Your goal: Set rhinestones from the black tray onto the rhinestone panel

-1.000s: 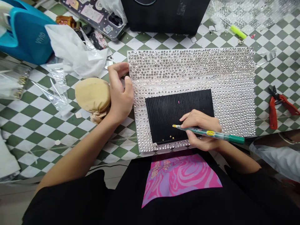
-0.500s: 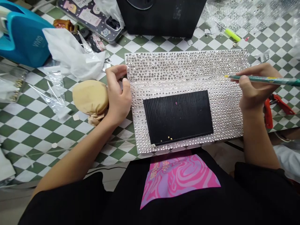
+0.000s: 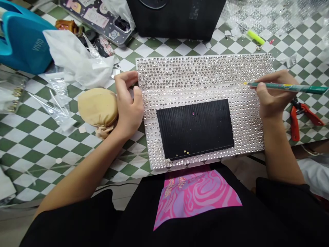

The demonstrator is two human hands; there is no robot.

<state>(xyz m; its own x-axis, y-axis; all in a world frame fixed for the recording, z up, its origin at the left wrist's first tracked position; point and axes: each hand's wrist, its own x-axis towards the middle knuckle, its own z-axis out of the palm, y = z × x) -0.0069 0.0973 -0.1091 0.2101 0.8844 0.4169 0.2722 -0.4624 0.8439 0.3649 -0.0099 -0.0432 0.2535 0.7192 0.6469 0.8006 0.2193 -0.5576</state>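
A white board (image 3: 190, 94) studded with rows of clear rhinestones lies in front of me, slightly tilted. My left hand (image 3: 128, 103) grips its left edge, thumb and curled fingers against the side. In my right hand (image 3: 273, 91) is a green pencil (image 3: 305, 88), pinched near its yellow tip. That tip meets the board along the sparser band below the dense upper rows. On the board's lower half rests a black ridged tray (image 3: 196, 128) holding a few tiny gold beads and a pink speck.
Left are a beige pouch (image 3: 99, 106), crumpled white wrapping (image 3: 79, 61) and a blue VIVID holder (image 3: 25, 37). Behind stand a black box (image 3: 177, 17) and a phone case (image 3: 100, 20). Red-handled pliers (image 3: 295, 123) and a yellow-handled pick (image 3: 255, 37) lie right. Another person's wrist (image 3: 311, 149) shows.
My right hand and the pencil have shifted slightly left along the board, uncovering more of the pliers. The left hand keeps its hold on the edge.
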